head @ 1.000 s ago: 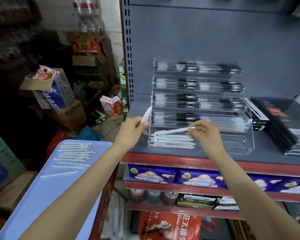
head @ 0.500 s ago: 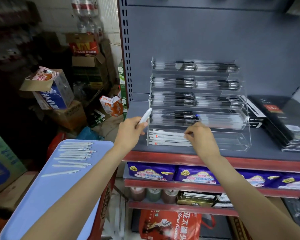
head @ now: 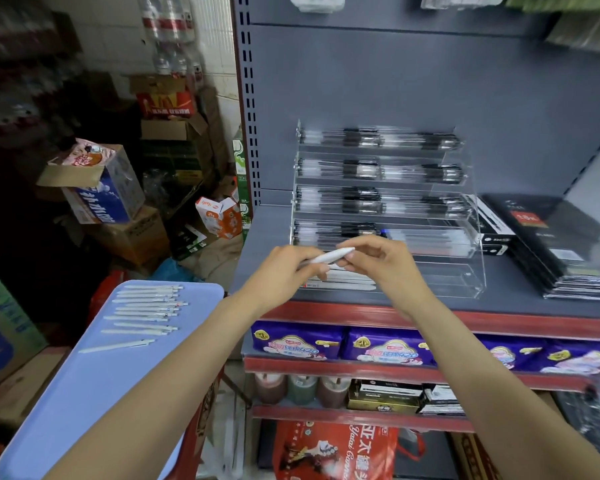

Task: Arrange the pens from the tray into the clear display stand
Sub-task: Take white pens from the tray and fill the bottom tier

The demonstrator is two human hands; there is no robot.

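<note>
Mid-handoff: left hand (head: 284, 268) and right hand (head: 378, 263) both pinch one white pen (head: 329, 257) with curled fingers; next, lay it flat in clear display stand (head: 471, 271) bottom tier.

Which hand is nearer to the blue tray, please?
Left. The left hand holds a pen just right of the tray; the right hand pinches its other end, farther right.

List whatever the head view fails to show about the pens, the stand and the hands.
- White pen: left end hidden inside the left hand; the right hand pinches its other end.
- Display stand: bottom tier's pens partly covered by both hands, count unclear.
- Upper tiers: motion blur, pens uncountable.
- Tray: near end cut off by the frame edge.
</note>
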